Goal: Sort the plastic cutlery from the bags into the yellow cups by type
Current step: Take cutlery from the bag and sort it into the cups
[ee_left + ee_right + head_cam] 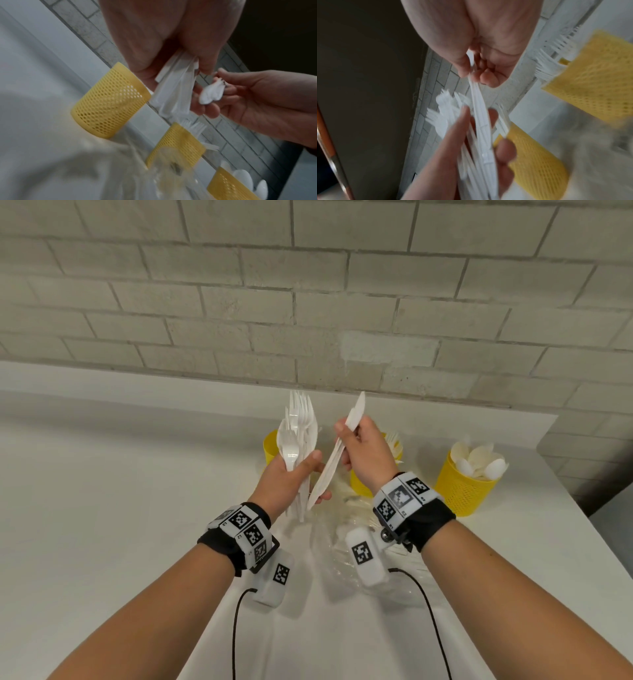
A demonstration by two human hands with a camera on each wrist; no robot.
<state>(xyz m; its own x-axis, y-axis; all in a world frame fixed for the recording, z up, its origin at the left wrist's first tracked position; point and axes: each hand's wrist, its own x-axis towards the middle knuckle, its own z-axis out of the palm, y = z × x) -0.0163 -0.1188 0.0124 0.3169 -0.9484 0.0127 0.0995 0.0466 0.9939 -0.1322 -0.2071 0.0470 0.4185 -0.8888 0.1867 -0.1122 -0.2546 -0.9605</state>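
My left hand [298,477] grips a bundle of white plastic cutlery [301,422], mostly forks with a spoon in front, held upright above the table. My right hand [356,446] pinches a few white knives [329,470]; their lower ends lie against my left fingers. In the right wrist view the knives [481,121] run from my right fingertips [486,78] down between the left thumb and fingers. Three yellow mesh cups stand by the wall. The left cup [270,451] is partly hidden, the middle cup [358,484] holds forks, and the right cup [462,487] holds spoons.
A crumpled clear plastic bag [342,546] lies on the white table [102,491] below my hands. A brick wall [308,302] rises just behind the cups. The table's right edge runs close past the right cup.
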